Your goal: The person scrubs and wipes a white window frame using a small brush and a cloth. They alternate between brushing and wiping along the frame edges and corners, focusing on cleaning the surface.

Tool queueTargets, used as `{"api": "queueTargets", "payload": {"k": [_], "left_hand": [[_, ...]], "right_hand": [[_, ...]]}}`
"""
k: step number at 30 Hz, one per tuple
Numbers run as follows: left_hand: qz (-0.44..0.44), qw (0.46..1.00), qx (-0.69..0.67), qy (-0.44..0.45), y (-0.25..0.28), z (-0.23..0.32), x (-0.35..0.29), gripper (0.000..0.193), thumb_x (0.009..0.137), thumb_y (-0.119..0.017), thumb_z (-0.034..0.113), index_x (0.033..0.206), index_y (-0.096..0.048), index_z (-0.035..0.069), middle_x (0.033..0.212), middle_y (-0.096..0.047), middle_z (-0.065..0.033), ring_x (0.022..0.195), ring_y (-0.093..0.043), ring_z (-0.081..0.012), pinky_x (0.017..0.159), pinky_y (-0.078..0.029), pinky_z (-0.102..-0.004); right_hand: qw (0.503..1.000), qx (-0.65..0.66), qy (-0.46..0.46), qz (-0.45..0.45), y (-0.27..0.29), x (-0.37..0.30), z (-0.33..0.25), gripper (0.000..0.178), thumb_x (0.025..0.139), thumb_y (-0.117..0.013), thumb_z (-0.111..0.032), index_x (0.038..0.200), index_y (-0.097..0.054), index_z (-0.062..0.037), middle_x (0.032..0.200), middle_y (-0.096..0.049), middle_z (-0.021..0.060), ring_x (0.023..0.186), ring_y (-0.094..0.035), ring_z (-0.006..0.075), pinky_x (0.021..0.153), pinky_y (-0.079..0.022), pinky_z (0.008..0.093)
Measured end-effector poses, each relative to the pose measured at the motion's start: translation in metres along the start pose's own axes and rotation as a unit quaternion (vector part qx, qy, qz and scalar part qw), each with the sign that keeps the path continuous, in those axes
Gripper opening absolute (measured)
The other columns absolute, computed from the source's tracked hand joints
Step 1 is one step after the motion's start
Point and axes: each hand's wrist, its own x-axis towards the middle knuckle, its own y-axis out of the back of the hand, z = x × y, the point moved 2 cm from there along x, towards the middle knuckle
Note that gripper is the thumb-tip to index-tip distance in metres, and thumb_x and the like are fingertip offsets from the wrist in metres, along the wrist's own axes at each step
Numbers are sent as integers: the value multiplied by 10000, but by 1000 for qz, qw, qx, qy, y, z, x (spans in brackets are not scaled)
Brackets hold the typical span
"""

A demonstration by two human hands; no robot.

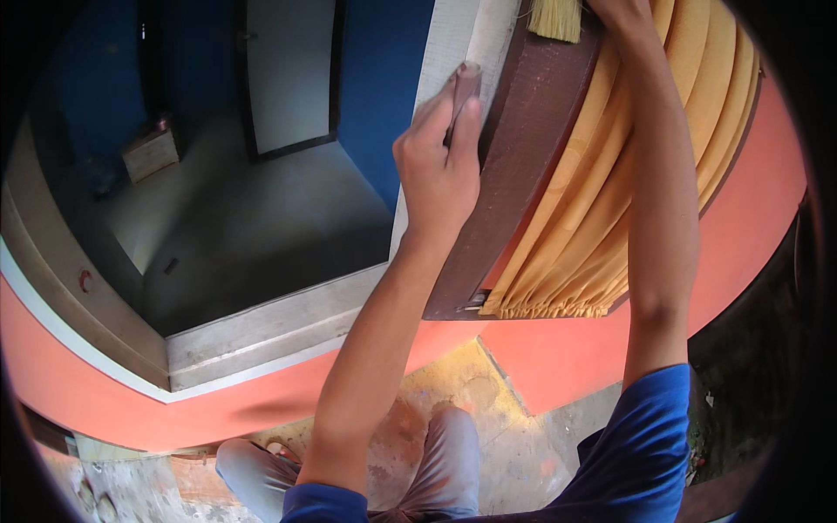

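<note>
My left hand (pixel 440 170) is closed around a small brown piece (pixel 466 87) that looks like folded sandpaper. It holds this piece against the pale, whitish upright (pixel 488 39) of the door frame. My right arm reaches up to the top edge of the view, where only part of my right hand (pixel 621 10) shows, beside the brown window frame (pixel 540 113). The fingers of that hand are out of sight. Just left of it hang the straw-coloured bristles of a brush (pixel 555 21); the brush's handle is cut off, so I cannot tell whether the hand holds it.
Gathered golden curtains (pixel 567 235) fill the window at the right. An orange-pink wall (pixel 558 366) runs below. Through the doorway at the left are blue walls, a pale door (pixel 292 70) and a small box (pixel 150 155) on the floor. A stained concrete floor (pixel 506 453) lies underfoot.
</note>
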Motion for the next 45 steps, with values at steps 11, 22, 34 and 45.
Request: {"api": "queueTargets", "payload": {"k": [11, 22, 34, 45], "left_hand": [[-4, 995, 47, 87, 49, -57, -144, 304, 1054, -550, 42, 1313, -653, -81, 1287, -694, -182, 1212, -657, -257, 1063, -468, -344], [35, 979, 35, 197, 65, -72, -217, 260, 1022, -638, 66, 1244, -690, -57, 1182, -693, -127, 1078, -638, -175, 938, -484, -293], [9, 995, 64, 77, 52, -49, -125, 214, 1006, -649, 44, 1181, -721, -56, 1189, -734, -181, 1023, -717, -230, 897, -518, -312], [-28, 987, 59, 144, 54, -45, -147, 234, 1035, -583, 34, 1212, -694, -73, 1155, -685, -145, 1086, -655, -198, 969, -474, -305]], "right_hand": [[998, -54, -33, 13, 4, -7, -20, 490, 1050, -440, -381, 992, -767, -21, 1592, -428, 269, 1487, -351, 433, 1240, -240, 466], [997, -76, -19, 17, -3, -6, 1, 521, 1069, -404, -393, 980, -759, -23, 1576, -455, 270, 1495, -355, 410, 1235, -243, 461], [998, -50, -41, 7, -13, -5, -4, 550, 1066, -396, -416, 964, -759, -15, 1556, -481, 268, 1481, -379, 403, 1226, -254, 449], [997, -72, -31, 16, -5, -9, 0, 543, 1059, -403, -404, 938, -754, -7, 1527, -515, 267, 1482, -379, 400, 1212, -270, 454]]}}
